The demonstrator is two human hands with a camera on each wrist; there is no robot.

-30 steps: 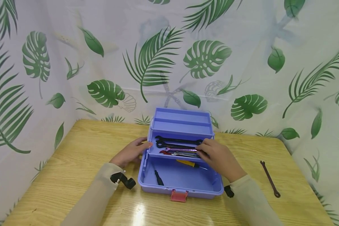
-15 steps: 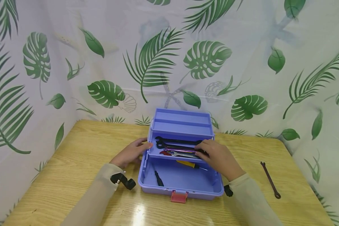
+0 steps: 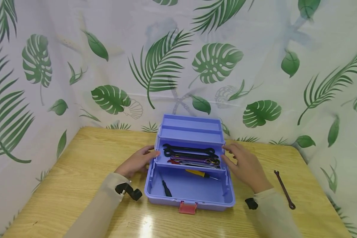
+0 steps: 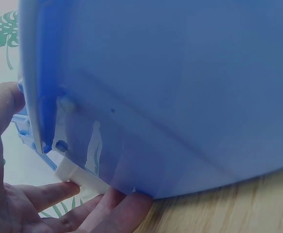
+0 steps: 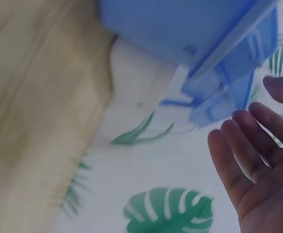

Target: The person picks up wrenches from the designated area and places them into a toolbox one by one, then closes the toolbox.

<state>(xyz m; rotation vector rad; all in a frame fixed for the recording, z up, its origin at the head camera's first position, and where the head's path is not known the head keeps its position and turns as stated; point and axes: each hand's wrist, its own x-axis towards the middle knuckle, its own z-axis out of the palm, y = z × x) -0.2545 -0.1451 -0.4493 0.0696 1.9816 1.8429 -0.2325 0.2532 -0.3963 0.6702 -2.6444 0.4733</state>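
In the head view a blue-purple toolbox (image 3: pixel 205 206) stands unfolded on the table. Several wrenches (image 3: pixel 190 148), black, purplish and silver, lie side by side in its middle tray, among them something with a red end. A screwdriver with a yellow handle (image 3: pixel 195 172) and one with a black handle (image 3: pixel 166 189) lie in the bottom compartment. My left hand (image 3: pixel 137 162) holds the box's left side, thumb on the tray's edge and fingers against the outer wall (image 4: pixel 190 111). Beside the right edge, my right hand (image 3: pixel 246 165) holds nothing, its fingers extended (image 5: pixel 226 165).
A dark reddish wrench (image 3: pixel 284 190) lies by itself on the wooden table (image 3: pixel 86 175), to the right of my right arm. The shallow top tray (image 3: pixel 191 123) stands near the leaf-printed curtain (image 3: pixel 178 66) behind. A red latch (image 3: pixel 188 208) hangs at the box's front.
My right hand has let go of the tools in the tray and moved right, off their ends, which now show. The left hand has stayed on the box.
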